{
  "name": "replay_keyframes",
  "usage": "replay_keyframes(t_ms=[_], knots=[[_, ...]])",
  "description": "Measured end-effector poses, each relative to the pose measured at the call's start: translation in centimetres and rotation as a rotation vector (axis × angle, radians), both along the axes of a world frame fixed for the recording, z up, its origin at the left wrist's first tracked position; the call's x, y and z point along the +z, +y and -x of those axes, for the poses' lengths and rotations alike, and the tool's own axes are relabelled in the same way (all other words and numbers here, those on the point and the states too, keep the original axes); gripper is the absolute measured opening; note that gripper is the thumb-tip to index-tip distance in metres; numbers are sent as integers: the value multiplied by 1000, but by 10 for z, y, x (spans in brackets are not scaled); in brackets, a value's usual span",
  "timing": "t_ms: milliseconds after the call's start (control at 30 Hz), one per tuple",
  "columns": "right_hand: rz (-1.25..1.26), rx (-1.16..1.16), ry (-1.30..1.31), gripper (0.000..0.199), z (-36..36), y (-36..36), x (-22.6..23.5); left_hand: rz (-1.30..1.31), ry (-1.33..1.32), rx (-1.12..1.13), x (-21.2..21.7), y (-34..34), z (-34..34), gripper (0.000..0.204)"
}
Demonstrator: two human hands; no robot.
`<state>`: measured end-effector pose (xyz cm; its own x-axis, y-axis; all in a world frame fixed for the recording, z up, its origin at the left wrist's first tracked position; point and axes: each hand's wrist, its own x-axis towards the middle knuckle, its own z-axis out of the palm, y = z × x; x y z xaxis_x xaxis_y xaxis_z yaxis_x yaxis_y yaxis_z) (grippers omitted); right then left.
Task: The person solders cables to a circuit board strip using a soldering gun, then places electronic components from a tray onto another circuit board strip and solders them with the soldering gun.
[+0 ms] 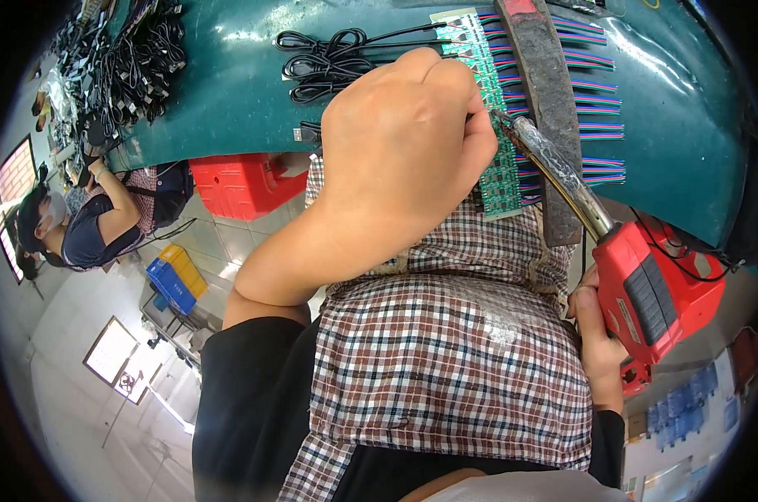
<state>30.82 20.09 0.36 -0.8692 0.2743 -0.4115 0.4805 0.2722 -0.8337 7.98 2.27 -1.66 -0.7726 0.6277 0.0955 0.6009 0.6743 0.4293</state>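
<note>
My left hand [408, 138] is closed in a pinch over a green circuit board panel [500, 180]; its fingertips, and whatever they hold, are hidden under the hand. Black cables [324, 63] run from the left to the panel's left edge. In my right hand [598, 330] is a red soldering gun [638, 293] with a dark ribbed side and a long metal barrel. Its tip meets the panel, or hovers just over it, beside my left fingertips. Thin multicoloured wires [600, 131] stick out to the right of the panel, beneath a dark heavy bar [542, 92].
A green-topped table [228, 84] carries the work, with a large heap of black cables [149, 63] at the far left. A co-worker [103, 209] sits on that side. Near them are a red plastic stool [232, 180] and blue and yellow crates [176, 280].
</note>
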Motion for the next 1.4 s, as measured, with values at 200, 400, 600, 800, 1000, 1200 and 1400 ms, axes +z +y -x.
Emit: replay_keyframes(t_ms=[200,400,600,800,1000,1200,1400], knots=[[19,3,-35,16,-2,0,-2,-7,5,-5,-1,0,0,11],[-12,19,19,11,-2,4,-1,-20,-2,-9,-2,-1,0,12],[-80,52,44,9,2,4,0,-22,6,-11,-1,-1,0,13],[210,-212,-3,13,11,-3,6,-7,12,-5,-2,-1,0,12],[150,-241,189,13,14,-6,0,-36,-54,7,3,-2,0,12],[158,-284,187,12,20,-4,6,-49,-144,-57,3,-2,6,9],[213,-368,181,16,24,-5,7,-122,-358,-61,6,-2,15,9]])
